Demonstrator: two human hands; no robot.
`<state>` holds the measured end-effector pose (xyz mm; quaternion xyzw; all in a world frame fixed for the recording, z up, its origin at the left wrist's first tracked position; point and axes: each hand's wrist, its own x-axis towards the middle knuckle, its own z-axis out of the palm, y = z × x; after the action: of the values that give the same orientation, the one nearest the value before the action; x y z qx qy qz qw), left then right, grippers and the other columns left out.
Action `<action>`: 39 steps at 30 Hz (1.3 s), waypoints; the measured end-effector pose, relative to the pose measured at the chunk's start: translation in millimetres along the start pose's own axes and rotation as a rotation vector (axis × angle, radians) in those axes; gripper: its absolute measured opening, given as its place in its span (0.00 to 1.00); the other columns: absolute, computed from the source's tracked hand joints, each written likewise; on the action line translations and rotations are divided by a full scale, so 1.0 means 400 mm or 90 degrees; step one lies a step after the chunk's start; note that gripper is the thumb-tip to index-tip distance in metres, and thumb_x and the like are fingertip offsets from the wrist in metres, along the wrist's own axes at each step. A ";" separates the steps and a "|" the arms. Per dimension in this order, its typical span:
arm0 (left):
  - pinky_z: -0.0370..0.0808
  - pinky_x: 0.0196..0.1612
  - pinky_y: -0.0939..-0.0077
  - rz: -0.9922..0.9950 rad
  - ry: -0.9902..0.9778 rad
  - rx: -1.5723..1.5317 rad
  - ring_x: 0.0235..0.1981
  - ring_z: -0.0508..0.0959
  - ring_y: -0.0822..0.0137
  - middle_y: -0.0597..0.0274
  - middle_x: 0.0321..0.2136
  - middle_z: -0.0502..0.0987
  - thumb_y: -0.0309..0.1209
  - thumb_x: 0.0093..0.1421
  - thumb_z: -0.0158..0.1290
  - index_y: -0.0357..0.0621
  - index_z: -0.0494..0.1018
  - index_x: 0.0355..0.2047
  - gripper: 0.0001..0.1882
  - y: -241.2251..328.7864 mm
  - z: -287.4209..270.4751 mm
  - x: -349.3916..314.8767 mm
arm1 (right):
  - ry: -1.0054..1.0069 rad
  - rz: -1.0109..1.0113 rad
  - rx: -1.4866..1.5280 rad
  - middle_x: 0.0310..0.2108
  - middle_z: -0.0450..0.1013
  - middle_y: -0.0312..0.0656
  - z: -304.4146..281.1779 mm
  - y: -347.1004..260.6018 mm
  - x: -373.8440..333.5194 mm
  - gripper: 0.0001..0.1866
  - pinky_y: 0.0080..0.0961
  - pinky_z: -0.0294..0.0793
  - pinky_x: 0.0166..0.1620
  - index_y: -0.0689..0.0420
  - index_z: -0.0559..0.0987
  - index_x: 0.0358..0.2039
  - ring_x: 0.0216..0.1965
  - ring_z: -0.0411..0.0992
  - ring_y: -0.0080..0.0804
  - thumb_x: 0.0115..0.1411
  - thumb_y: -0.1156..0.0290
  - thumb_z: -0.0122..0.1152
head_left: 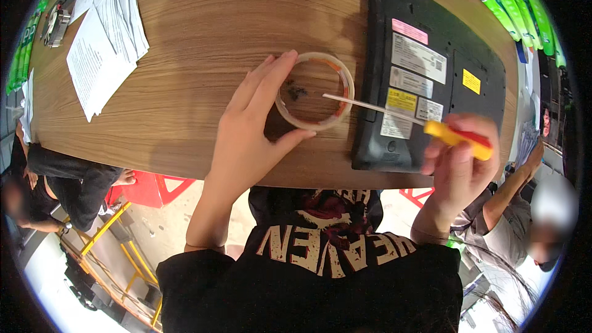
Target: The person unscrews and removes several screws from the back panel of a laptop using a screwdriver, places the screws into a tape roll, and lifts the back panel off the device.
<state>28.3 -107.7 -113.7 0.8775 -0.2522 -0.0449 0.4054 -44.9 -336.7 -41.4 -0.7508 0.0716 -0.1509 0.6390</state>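
Down on the wood surface (203, 18), from your head camera, the tape roll (349, 78) lies just left of the upturned laptop (456, 43), with small dark bits (297, 91) inside the ring, too tiny for me to identify. Your left hand (246, 105) has it gripped, fingertips at the far rim, thumb at the near one. Your right hand (462, 160) is wrapped round the handle of the yellow-and-red screwdriver (443, 131); its shaft passes over the laptop's edge, tip over the ring's opening but apart from the bits.

What I'd watch for: if your left hand tugs or tips that ring, those bits could scatter, assuming they're loose. A jabby tip could flick them out too, and a low shaft might snag the rim or scrape the laptop.

Pose-wise, your left forearm reaches up and forward, hand curved round the ring. Your right hand sits by the laptop's near edge, driver pointing left and slightly away from you. It's blurry, so exact finger placement's hard to read.
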 end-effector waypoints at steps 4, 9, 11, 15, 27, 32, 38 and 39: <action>0.63 0.56 0.60 -0.062 -0.042 -0.078 0.57 0.62 0.51 0.54 0.54 0.64 0.26 0.36 0.65 0.51 0.57 0.58 0.46 0.001 -0.035 -0.005 | -0.051 0.051 -0.073 0.31 0.74 0.48 0.054 0.010 0.002 0.12 0.15 0.73 0.25 0.67 0.73 0.35 0.26 0.74 0.24 0.53 0.74 0.60; 0.63 0.56 0.64 -0.029 -0.005 -0.077 0.54 0.66 0.50 0.54 0.52 0.66 0.28 0.35 0.65 0.45 0.67 0.51 0.38 0.000 -0.059 0.015 | -0.082 -0.059 -0.199 0.27 0.76 0.46 0.059 0.029 0.025 0.10 0.18 0.73 0.34 0.66 0.75 0.33 0.28 0.75 0.28 0.51 0.76 0.60; 0.63 0.55 0.64 -0.003 -0.016 -0.045 0.54 0.66 0.50 0.53 0.51 0.67 0.27 0.37 0.64 0.45 0.70 0.46 0.31 -0.015 -0.074 0.025 | -0.075 -0.031 -0.190 0.28 0.75 0.46 0.061 0.019 0.026 0.09 0.18 0.73 0.33 0.65 0.75 0.33 0.27 0.75 0.28 0.51 0.74 0.61; 0.66 0.52 0.64 0.057 -0.053 0.086 0.53 0.67 0.54 0.51 0.48 0.69 0.23 0.42 0.59 0.44 0.76 0.33 0.14 -0.003 -0.090 0.058 | -0.035 0.046 -0.108 0.30 0.73 0.44 0.045 -0.005 0.024 0.12 0.15 0.71 0.27 0.64 0.73 0.33 0.23 0.72 0.25 0.54 0.68 0.59; 0.73 0.41 0.77 -0.078 0.073 -0.301 0.40 0.74 0.66 0.54 0.40 0.72 0.15 0.48 0.54 0.37 0.71 0.42 0.19 0.115 -0.031 0.033 | 0.099 -0.065 0.100 0.29 0.69 0.50 -0.005 0.016 -0.013 0.19 0.15 0.65 0.14 0.64 0.67 0.36 0.16 0.67 0.27 0.57 0.60 0.56; 0.75 0.39 0.76 -0.092 0.128 -0.684 0.37 0.75 0.64 0.49 0.36 0.73 0.16 0.51 0.53 0.32 0.69 0.42 0.15 0.198 0.042 0.007 | 0.073 -0.126 0.276 0.22 0.67 0.47 -0.086 0.018 -0.066 0.19 0.16 0.63 0.14 0.63 0.64 0.37 0.11 0.66 0.27 0.59 0.58 0.54; 0.75 0.26 0.80 -0.038 0.054 -0.744 0.26 0.77 0.65 0.49 0.30 0.74 0.22 0.54 0.52 0.29 0.73 0.32 0.07 0.321 0.112 0.012 | 0.077 -0.190 0.350 0.21 0.66 0.41 -0.235 0.029 -0.122 0.16 0.18 0.60 0.17 0.62 0.64 0.37 0.11 0.62 0.26 0.61 0.61 0.50; 0.75 0.26 0.80 -0.052 0.014 -0.729 0.26 0.78 0.65 0.49 0.30 0.74 0.22 0.53 0.52 0.29 0.73 0.33 0.08 0.341 0.116 0.018 | 0.104 -0.197 0.356 0.21 0.65 0.41 -0.251 0.032 -0.135 0.16 0.17 0.59 0.16 0.62 0.64 0.37 0.10 0.60 0.25 0.61 0.61 0.50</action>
<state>-34.1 -217.4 -43.5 0.5273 -0.1491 -0.1810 0.8167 -126.7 -417.0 -47.6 -0.5335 -0.0365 -0.3194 0.7824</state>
